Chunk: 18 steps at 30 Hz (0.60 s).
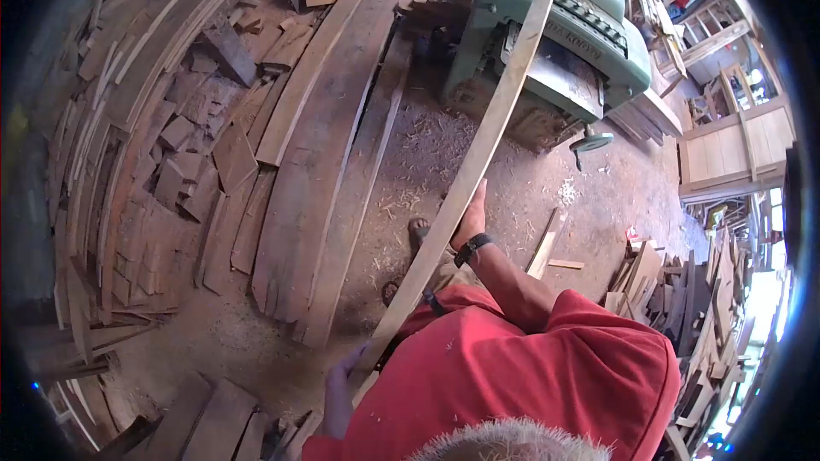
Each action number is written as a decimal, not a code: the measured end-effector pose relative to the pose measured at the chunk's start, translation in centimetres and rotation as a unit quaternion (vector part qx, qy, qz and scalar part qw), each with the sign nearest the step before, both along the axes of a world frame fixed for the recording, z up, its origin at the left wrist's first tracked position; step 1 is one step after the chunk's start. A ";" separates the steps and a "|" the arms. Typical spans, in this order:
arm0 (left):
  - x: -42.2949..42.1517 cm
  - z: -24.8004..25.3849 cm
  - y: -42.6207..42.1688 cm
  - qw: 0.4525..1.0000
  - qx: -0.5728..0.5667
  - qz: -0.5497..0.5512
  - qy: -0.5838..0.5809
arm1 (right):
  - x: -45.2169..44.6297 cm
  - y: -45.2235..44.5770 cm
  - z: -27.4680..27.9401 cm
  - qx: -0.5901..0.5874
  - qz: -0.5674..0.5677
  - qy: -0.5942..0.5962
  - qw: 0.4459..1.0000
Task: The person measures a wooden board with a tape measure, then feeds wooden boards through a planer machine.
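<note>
A long, narrow wooden plank [465, 179] slants across the view, from beside my body up over the front of a green woodworking machine [555, 26]. My right hand [471, 215], with a dark watch at the wrist, grips the plank near its middle, its fingers partly hidden behind the wood. Lower down, close to my left side, my left hand [345, 376] is closed around the plank's near part. The red shirt covers some of that lower end. Whether the far end touches the machine, I cannot tell.
Long boards [316, 162] lie on the floor to the left, beside a heap of offcuts [184, 141]. A handwheel [591, 142] juts from the machine. Scrap wood [683, 299] is piled at the right. Shavings [410, 201] litter the floor, and a wooden panel [743, 145] stands at far right.
</note>
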State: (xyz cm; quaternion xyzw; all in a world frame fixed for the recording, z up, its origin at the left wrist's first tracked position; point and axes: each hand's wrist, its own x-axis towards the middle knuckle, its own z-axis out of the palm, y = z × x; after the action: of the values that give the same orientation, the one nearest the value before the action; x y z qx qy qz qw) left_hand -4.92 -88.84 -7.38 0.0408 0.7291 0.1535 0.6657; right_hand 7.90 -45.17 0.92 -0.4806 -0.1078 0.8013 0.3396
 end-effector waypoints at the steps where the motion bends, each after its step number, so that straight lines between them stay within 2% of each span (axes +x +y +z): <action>1: -0.3 1.4 -0.7 1.000 -0.012 0.005 -0.005 | 0.1 -1.1 0.4 0.008 0.002 -0.012 1.000; 3: -0.6 3.4 -1.6 0.999 -0.030 0.013 -0.010 | 0.7 -2.9 2.0 0.012 0.004 -0.025 1.000; 5: -0.8 5.6 -1.5 0.998 -0.051 0.017 -0.012 | 1.7 -4.5 4.3 -0.025 0.064 -0.059 0.996; 6: -0.5 6.4 -1.3 0.998 -0.061 0.019 -0.007 | 2.5 -4.9 4.7 -0.040 0.087 -0.021 0.995; 8: -0.1 7.8 -1.2 0.997 -0.072 0.019 0.006 | 3.5 -5.7 4.1 -0.024 0.081 -0.028 0.996; 11: 0.1 0.2 -5.7 0.997 0.022 -0.026 0.067 | 5.1 -6.1 2.9 -0.009 0.085 -0.029 0.996; 13: 0.9 -3.3 -8.5 0.990 0.074 -0.047 0.108 | 6.6 -6.0 0.7 0.005 0.138 -0.069 0.988; 14: 1.5 -3.5 -8.9 0.990 0.074 -0.048 0.106 | 7.2 -5.9 0.1 -0.002 0.157 -0.075 0.985; 16: 2.4 -3.6 -10.3 0.949 0.234 -0.079 0.194 | 8.2 -5.9 -0.1 0.017 0.163 -0.085 0.983; 18: 3.0 -1.6 -10.3 0.957 0.227 -0.068 0.169 | 9.6 -7.1 -1.0 0.026 0.168 -0.098 0.981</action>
State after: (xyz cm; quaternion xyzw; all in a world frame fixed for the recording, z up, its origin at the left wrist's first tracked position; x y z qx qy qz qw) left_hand -1.91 -99.16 -9.01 0.2654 0.7727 0.2605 0.5145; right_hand 17.51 -52.31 -0.04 -0.5232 -0.2404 0.7927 0.2003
